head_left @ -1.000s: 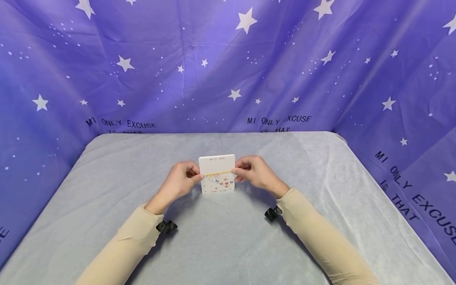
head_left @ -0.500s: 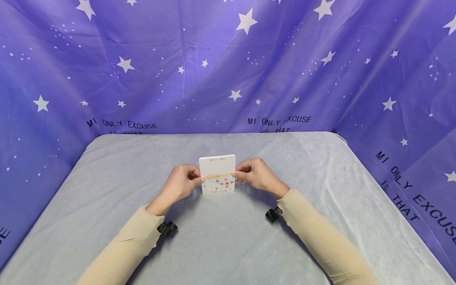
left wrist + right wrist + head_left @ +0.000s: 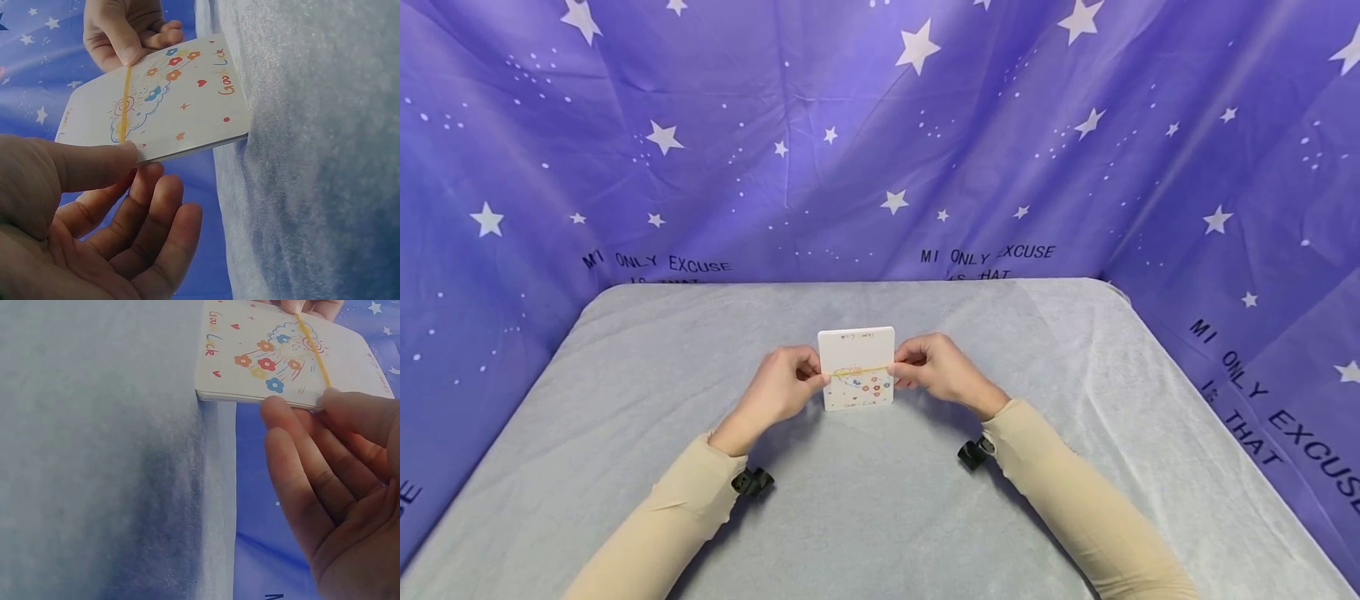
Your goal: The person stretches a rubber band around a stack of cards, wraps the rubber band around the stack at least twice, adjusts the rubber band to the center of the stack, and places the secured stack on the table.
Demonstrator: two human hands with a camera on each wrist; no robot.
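Note:
A small white notebook [image 3: 850,347] with rounded corners stands upright on the table, its lower edge against the cloth. Flowers, a cloud, hearts and "Good Luck" lettering decorate its cover [image 3: 178,103]. Across its middle runs a thin yellow rubber band [image 3: 867,369], stretched straight from side to side. My left hand [image 3: 781,382] pinches the band at the notebook's left edge, thumb [image 3: 103,165] in front and fingers behind. At the opposite edge my right hand [image 3: 943,371] pinches the band likewise, its thumb [image 3: 356,412] over the band's end. The notebook's back is hidden in the head view.
Grey-blue plush cloth [image 3: 880,508] covers the table. A purple curtain [image 3: 820,183] with white stars hangs behind it and along both sides. Small black cameras are worn on both wrists, one by the left cuff [image 3: 752,481] and one by the right cuff [image 3: 972,453].
Both hands have shifted slightly down along the notebook's sides, and the rubber band sits a little lower across the cover. The notebook stays upright in nearly the same place.

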